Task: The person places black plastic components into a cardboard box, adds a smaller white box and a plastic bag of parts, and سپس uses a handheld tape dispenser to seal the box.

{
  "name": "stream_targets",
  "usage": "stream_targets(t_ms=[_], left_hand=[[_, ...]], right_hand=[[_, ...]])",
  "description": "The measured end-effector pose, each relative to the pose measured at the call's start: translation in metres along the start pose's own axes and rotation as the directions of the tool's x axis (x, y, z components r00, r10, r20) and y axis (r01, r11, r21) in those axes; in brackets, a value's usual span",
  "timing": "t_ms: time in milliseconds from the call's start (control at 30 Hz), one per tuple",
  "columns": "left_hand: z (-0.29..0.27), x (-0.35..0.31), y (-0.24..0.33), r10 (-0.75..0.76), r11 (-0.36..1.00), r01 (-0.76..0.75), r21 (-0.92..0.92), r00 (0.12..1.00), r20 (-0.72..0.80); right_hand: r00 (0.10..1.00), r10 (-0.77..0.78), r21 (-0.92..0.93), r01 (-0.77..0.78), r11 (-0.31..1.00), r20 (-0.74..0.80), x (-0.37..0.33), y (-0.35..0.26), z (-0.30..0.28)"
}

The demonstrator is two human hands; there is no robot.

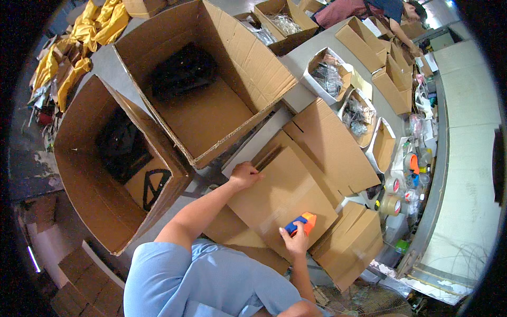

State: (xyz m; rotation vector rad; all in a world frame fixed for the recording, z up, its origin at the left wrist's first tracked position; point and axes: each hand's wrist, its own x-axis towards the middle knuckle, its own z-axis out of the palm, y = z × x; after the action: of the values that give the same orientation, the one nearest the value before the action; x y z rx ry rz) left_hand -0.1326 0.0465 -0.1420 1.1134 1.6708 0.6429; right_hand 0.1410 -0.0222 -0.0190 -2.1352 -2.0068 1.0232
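Observation:
A brown cardboard box (280, 193) lies before me with its broad face up. A strip of clear tape shows across that face. At its far left edge my left hand (245, 176) is closed, the fingers curled against the cardboard. My right hand (296, 242) is wrapped round an orange and blue hand tool (303, 224), held at the face's near right part. What kind of tool it is I cannot make out. Beside that hand, to the right, sits another brown carton (351, 245).
Two big open cartons (243, 119) (79, 190) with black parts inside stand to the left. Small white boxes (328, 98) of plastic-wrapped pieces line the far right. Tape rolls (391, 205) and bottles crowd the right edge. Another person (391, 16) bends over boxes at the back.

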Motion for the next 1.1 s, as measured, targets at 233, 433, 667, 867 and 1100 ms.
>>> stream_targets(t_ms=[233,433,667,867,1100], left_hand=[[-0.015,-0.017,0.031,-0.120,0.962,0.079,-0.262,0.982,-0.146],[0.006,0.002,-0.007,0.052,0.972,-0.112,-0.205,0.959,-0.280],[-0.024,-0.011,0.000,-0.174,0.231,0.395,-0.889,0.916,0.361],[-0.016,-0.014,0.002,-0.068,0.634,0.121,-0.764,0.993,0.101],[0.003,-0.001,-0.021,0.211,0.941,-0.269,-0.206,0.940,-0.267]], right_hand=[[0.909,-0.408,0.117,0.416,0.902,-0.082,0.025,-0.050,-0.001],[0.746,-0.666,0.329,0.625,0.708,0.018,0.086,-0.074,0.013],[0.652,-0.758,0.319,0.714,0.624,0.024,0.103,-0.080,0.018],[0.689,-0.717,0.385,0.636,0.668,0.105,0.104,-0.078,0.017],[0.758,-0.628,0.188,0.600,0.777,0.176,0.073,-0.032,-0.028]])
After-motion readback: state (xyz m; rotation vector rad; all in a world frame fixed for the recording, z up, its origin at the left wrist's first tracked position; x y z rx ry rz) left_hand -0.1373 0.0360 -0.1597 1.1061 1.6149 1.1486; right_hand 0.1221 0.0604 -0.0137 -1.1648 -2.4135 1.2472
